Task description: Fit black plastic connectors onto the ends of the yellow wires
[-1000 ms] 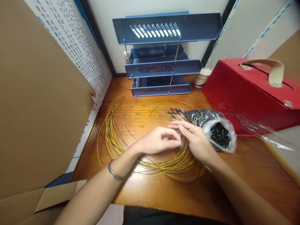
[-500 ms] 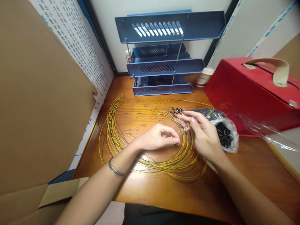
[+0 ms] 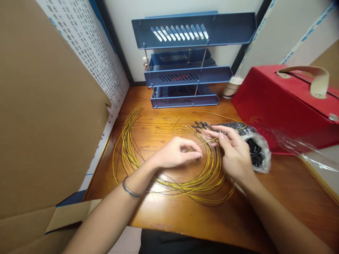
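Thumb and fingertips of my left hand (image 3: 178, 153) are pinched together over the coil, with a thin yellow wire running from them to the right. My right hand (image 3: 235, 151) grips the same yellow wire (image 3: 205, 143) between thumb and fingers. Beneath both hands lies a loose coil of yellow and dark wires (image 3: 196, 186), which curves round to a bunch of ends (image 3: 135, 114) on the left. Several small black pieces (image 3: 200, 125) sit at the wire ends beyond my right fingers. An open plastic bag of black parts (image 3: 254, 151) stands beside my right hand.
A blue tiered tray rack (image 3: 190, 76) stands at the back of the wooden table (image 3: 164, 218). To its right are a paper cup (image 3: 231, 88) and a red box (image 3: 280, 106) with a beige handle. Cardboard (image 3: 53, 106) rises along the left side.
My right hand has moved slightly to the right, and the stretch of yellow wire between my hands looks longer. My left hand has barely moved.
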Demonstrator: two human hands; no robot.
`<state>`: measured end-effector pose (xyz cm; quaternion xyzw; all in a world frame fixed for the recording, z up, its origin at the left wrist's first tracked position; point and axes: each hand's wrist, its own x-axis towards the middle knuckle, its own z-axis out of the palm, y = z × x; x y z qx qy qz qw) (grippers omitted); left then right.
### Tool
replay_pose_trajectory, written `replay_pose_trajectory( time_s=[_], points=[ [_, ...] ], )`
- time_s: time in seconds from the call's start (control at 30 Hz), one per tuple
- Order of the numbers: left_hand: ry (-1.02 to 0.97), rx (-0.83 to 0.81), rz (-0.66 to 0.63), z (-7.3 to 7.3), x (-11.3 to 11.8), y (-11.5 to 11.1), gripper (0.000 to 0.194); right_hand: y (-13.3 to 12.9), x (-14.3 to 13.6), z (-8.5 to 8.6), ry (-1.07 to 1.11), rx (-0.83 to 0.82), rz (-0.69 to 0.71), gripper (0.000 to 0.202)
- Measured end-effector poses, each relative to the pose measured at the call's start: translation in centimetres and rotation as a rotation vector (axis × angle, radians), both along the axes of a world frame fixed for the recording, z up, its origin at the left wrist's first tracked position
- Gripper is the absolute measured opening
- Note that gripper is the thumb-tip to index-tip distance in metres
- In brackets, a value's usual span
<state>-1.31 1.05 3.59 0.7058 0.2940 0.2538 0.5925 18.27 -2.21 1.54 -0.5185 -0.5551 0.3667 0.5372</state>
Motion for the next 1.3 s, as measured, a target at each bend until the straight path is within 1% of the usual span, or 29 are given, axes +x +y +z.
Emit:
replay_pose_trajectory(
  time_s=[0.1,0.13,0.17,0.2,0.3,0.37,0.4,0.53,0.57,0.6,0.63,0.67,0.7,0.77,0.8,0.83,0.87,0.9,0.97,1.03,1.17,1.23,1.3],
  points=[
    [-0.009,0.000,-0.003,0.0,0.2,-0.2,0.015,-0.2,-0.3,-0.2,-0.095,-0.048,0.173,0.032],
    [-0.015,0.004,-0.009,0.0,0.2,-0.2,0.015,-0.3,-0.4,-0.2,-0.127,-0.050,0.215,0.032],
    [-0.016,0.009,-0.016,0.0,0.2,-0.2,0.015,-0.3,-0.5,-0.2,-0.144,-0.042,0.227,0.032],
    [-0.010,0.014,-0.020,0.0,0.1,-0.1,0.016,-0.3,-0.4,-0.2,-0.140,-0.027,0.208,0.032],
    [0.037,0.031,-0.005,-0.1,-0.3,0.2,0.018,0.0,-0.1,0.0,-0.044,0.021,0.038,0.030],
    [0.060,0.049,0.015,0.0,-0.5,0.4,0.019,0.0,0.1,0.0,0.007,0.030,-0.032,0.029],
    [0.063,0.056,0.019,0.1,-0.5,0.4,0.019,0.0,0.1,0.0,0.008,0.019,-0.022,0.029],
    [0.028,0.055,0.005,0.3,-0.2,0.1,0.016,-0.4,-0.5,-0.2,-0.081,-0.056,0.161,0.031],
    [0.019,0.062,0.009,0.3,-0.1,0.0,0.016,-0.5,-0.7,-0.3,-0.091,-0.064,0.174,0.030],
    [0.017,0.080,0.028,0.3,0.0,-0.1,0.015,-0.5,-0.8,-0.2,-0.082,-0.064,0.158,0.028],
    [0.023,0.111,0.066,0.3,0.0,-0.1,0.015,-0.4,-0.8,-0.2,-0.058,-0.061,0.117,0.027],
    [0.033,0.155,0.133,0.2,0.0,0.0,0.015,-0.3,-0.8,-0.1,-0.022,-0.056,0.059,0.026],
    [0.046,0.204,0.231,0.1,-0.1,0.1,0.015,-0.2,-0.6,0.0,0.018,-0.050,-0.004,0.025],
    [0.061,0.282,0.485,-0.1,-0.4,0.6,0.013,0.2,-0.2,0.1,0.084,-0.014,-0.128,0.024],
    [0.052,0.295,0.608,-0.3,-0.6,1.0,0.013,0.4,0.0,0.1,0.108,0.011,-0.176,0.023],
    [0.029,0.285,0.698,-0.5,-0.7,1.3,0.014,0.6,0.2,0.1,0.127,0.039,-0.212,0.023],
    [-0.006,0.252,0.751,-0.7,-0.8,1.6,0.014,0.7,0.3,0.1,0.142,0.065,-0.238,0.023],
    [-0.049,0.202,0.771,-0.9,-0.8,1.9,0.013,0.8,0.3,0.1,0.150,0.089,-0.257,0.023],
    [-0.127,0.066,0.762,-1.2,-0.6,2.1,0.008,0.9,0.3,0.1,0.156,0.125,-0.286,0.024],
    [-0.154,-0.084,0.710,-1.2,-0.3,2.0,0.006,0.9,0.2,0.1,0.161,0.146,-0.304,0.024],
    [-0.082,-0.374,0.478,-0.5,0.4,1.1,0.018,0.6,-0.1,0.3,0.214,0.145,-0.293,0.024],
    [-0.065,-0.461,0.399,-0.2,0.7,0.6,0.019,0.5,-0.3,0.3,0.253,0.127,-0.263,0.025],
    [-0.071,-0.477,0.387,-0.1,1.1,0.2,0.021,0.3,-0.5,0.3,0.286,0.102,-0.225,0.025]
  ],
)
